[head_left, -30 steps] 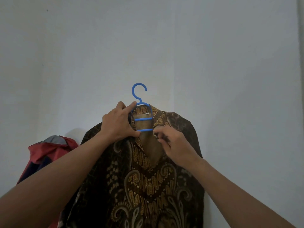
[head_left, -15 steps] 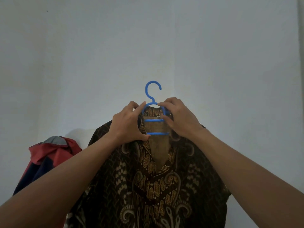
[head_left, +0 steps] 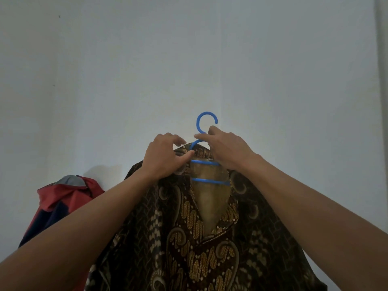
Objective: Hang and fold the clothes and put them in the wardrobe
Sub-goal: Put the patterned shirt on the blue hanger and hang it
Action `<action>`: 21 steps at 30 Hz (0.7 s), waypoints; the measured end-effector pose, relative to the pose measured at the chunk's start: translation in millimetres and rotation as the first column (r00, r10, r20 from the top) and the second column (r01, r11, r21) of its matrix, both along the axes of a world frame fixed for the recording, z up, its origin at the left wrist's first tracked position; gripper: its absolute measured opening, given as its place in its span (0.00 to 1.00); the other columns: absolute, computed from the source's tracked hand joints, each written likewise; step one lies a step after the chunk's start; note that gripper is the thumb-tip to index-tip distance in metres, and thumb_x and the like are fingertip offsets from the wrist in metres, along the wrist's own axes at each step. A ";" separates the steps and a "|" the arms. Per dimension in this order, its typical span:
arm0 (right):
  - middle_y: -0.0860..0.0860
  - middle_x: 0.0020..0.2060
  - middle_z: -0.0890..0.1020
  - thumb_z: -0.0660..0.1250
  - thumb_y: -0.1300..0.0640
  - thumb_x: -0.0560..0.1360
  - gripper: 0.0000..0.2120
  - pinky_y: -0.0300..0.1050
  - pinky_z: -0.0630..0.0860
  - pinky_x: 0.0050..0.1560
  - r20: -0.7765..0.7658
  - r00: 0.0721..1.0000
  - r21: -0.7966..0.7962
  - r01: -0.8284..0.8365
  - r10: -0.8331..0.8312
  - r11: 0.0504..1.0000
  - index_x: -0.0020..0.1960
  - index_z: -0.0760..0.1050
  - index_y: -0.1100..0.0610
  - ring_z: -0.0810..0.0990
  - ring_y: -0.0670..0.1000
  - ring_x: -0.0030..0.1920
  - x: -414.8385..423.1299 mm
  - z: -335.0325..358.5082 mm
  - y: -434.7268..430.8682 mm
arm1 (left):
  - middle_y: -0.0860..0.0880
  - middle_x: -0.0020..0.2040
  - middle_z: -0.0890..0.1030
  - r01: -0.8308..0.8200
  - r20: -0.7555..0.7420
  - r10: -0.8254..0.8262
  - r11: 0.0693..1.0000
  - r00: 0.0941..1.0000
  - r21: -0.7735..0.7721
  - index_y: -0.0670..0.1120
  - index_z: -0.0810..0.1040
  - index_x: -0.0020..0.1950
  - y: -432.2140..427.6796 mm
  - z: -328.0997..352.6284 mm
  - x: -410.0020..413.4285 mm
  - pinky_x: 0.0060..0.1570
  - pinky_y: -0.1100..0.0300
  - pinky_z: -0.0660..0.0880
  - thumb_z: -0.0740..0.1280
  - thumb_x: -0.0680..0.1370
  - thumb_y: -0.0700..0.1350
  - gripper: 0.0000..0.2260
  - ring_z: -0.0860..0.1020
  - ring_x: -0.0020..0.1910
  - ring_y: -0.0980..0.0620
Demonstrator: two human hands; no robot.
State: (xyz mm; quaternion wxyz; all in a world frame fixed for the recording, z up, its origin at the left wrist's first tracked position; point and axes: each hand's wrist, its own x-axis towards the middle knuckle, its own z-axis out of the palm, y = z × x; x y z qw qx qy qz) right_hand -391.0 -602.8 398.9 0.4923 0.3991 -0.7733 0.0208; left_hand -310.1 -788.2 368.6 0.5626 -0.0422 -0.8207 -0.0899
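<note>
Batik shirt [head_left: 210, 238] on a blue hanger [head_left: 210, 181], held up at frame centre.
Left grip [head_left: 162, 157] pinches the batik shirt's top edge; right grip [head_left: 227, 152] clasps the blue hanger below its hook; red jacket [head_left: 63, 198] lower left.

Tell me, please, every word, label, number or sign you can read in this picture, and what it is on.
None can be read: the patterned shirt, the blue hanger, the red jacket and the wall show no legible words, numbers or signs.
</note>
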 end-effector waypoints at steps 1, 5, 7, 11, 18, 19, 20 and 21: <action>0.49 0.53 0.75 0.63 0.63 0.79 0.24 0.49 0.78 0.38 0.019 1.000 -0.010 -0.006 0.007 1.000 0.72 0.68 0.45 0.74 0.51 0.34 1.7 0.6 -0.8 | 0.51 0.50 0.82 -0.067 -0.016 0.066 0.997 0.998 -0.040 0.51 0.84 0.55 2.0 1.9 0.7 0.52 0.50 0.76 0.71 0.74 0.59 0.16 0.77 0.51 0.51; 0.47 0.53 0.80 0.62 0.58 0.81 0.14 0.50 0.79 0.47 0.049 0.998 -0.037 0.029 -0.027 0.999 0.64 0.78 0.48 0.79 0.52 0.45 6.9 5.7 0.1 | 0.52 0.40 0.84 -0.198 0.021 0.200 0.977 0.980 -0.075 0.51 0.85 0.54 9.5 4.2 7.3 0.40 0.59 0.71 0.68 0.77 0.51 0.10 0.76 0.36 0.54; 0.47 0.52 0.81 0.63 0.58 0.81 0.13 0.49 0.76 0.49 0.035 0.997 -0.031 0.071 -0.070 0.997 0.61 0.80 0.49 0.80 0.52 0.47 6.7 5.5 4.9 | 0.52 0.40 0.84 -0.228 0.061 0.231 0.972 0.971 -0.057 0.51 0.85 0.54 9.5 4.8 11.8 0.38 0.60 0.70 0.68 0.76 0.48 0.09 0.74 0.36 0.54; 0.48 0.53 0.83 0.64 0.58 0.80 0.11 0.49 0.74 0.51 0.056 0.992 -0.069 0.114 -0.110 0.991 0.59 0.81 0.50 0.81 0.53 0.48 7.6 3.9 10.4 | 0.52 0.39 0.80 -0.187 0.139 0.183 0.982 0.973 0.020 0.49 0.84 0.52 11.7 7.9 18.4 0.42 0.57 0.76 0.68 0.73 0.44 0.10 0.76 0.38 0.52; 0.49 0.48 0.84 0.64 0.50 0.80 0.10 0.49 0.75 0.48 0.018 0.993 -0.105 0.120 -0.119 0.987 0.56 0.82 0.50 0.81 0.53 0.45 15.8 3.2 12.0 | 0.55 0.27 0.81 0.273 0.252 -0.326 0.936 0.911 0.224 0.47 0.80 0.57 38.7 0.7 15.9 0.35 0.70 0.75 0.71 0.74 0.42 0.12 0.82 0.29 0.57; 0.49 0.49 0.84 0.64 0.49 0.80 0.10 0.49 0.76 0.48 0.016 0.994 -0.101 0.113 -0.112 0.988 0.56 0.82 0.50 0.81 0.53 0.45 16.6 3.5 14.7 | 0.53 0.29 0.83 0.337 0.272 -0.410 0.900 0.871 0.276 0.47 0.77 0.60 37.7 -0.3 15.4 0.36 0.67 0.76 0.71 0.75 0.42 0.14 0.83 0.31 0.55; 0.48 0.49 0.84 0.64 0.49 0.80 0.11 0.49 0.76 0.48 0.024 0.994 -0.096 0.106 -0.104 0.990 0.56 0.82 0.50 0.81 0.53 0.45 17.4 3.8 17.3 | 0.51 0.32 0.84 0.393 0.272 -0.481 0.862 0.833 0.320 0.47 0.75 0.63 36.1 -1.5 14.8 0.37 0.63 0.77 0.70 0.76 0.42 0.15 0.84 0.32 0.54; 0.48 0.50 0.83 0.64 0.48 0.80 0.11 0.49 0.77 0.49 0.034 0.995 -0.092 0.100 -0.097 0.991 0.57 0.81 0.50 0.81 0.53 0.45 18.3 4.1 19.8 | 0.51 0.33 0.84 0.430 0.239 -0.512 0.844 0.825 0.322 0.47 0.74 0.64 33.9 -3.1 13.2 0.37 0.61 0.77 0.69 0.78 0.42 0.15 0.83 0.33 0.53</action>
